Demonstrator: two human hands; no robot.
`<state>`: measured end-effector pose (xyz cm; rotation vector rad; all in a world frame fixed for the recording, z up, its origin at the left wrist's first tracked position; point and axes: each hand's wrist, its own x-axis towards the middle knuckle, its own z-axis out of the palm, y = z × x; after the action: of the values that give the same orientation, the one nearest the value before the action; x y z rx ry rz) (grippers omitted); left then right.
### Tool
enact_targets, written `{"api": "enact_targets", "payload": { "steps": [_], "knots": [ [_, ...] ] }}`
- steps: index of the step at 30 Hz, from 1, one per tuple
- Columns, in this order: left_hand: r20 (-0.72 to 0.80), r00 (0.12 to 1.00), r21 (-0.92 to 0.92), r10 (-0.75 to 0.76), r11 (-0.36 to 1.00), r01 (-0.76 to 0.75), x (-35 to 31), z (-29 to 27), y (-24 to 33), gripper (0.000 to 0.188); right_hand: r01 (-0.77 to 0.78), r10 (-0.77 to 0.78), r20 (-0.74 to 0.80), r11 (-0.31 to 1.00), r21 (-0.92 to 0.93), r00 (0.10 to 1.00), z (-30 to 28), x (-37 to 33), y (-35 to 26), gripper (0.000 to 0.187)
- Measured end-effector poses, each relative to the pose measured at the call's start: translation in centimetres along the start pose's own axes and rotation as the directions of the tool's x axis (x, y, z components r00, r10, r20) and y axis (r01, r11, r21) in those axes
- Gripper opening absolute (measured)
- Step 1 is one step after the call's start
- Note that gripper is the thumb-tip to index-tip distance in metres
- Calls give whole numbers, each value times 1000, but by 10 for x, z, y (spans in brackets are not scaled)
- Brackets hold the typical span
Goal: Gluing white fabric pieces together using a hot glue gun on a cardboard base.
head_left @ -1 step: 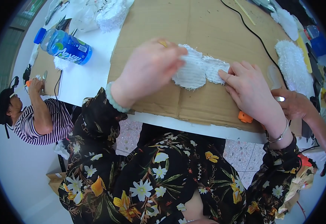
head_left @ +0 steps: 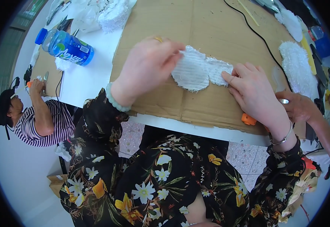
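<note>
Your left hand is up near the middle of the frame, its fingers curled close together by the upper left edge of the white fuzzy cloth; whether they pinch it, I cannot tell. Your right hand, right of the middle, has bent fingers with the thumb a bit apart, and one fingertip rests on the cloth's right end. I cannot tell if it grips there. The cloth lies flat on the brown cardboard, wide at the left and narrower at the right. Below your right hand sits a small orange thing. Another person's hand is just beside your right wrist. A blue bottle leans in the upper left, and a fluffy white piece lies at the right.
</note>
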<state>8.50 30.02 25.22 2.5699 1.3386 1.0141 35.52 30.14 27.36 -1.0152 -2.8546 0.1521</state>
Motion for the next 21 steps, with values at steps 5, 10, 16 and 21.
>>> {"api": "enact_targets", "payload": {
  "steps": [5,10,16,21],
  "knots": [
    [165,898,-342,-408,830,440,3,6,-13,13,-5,5,9,1000,6,1000,-2,-3,0,25],
    [274,883,-320,-380,830,457,11,16,-20,17,-6,6,-8,1000,7,1000,-4,-1,-1,23],
    [385,805,-374,-452,721,584,25,10,-10,18,-21,21,-13,1000,15,1000,-4,-4,0,23],
    [348,818,-460,-459,677,575,17,4,-2,18,-3,4,-30,1000,10,1000,-4,-5,0,24]
  ]
}}
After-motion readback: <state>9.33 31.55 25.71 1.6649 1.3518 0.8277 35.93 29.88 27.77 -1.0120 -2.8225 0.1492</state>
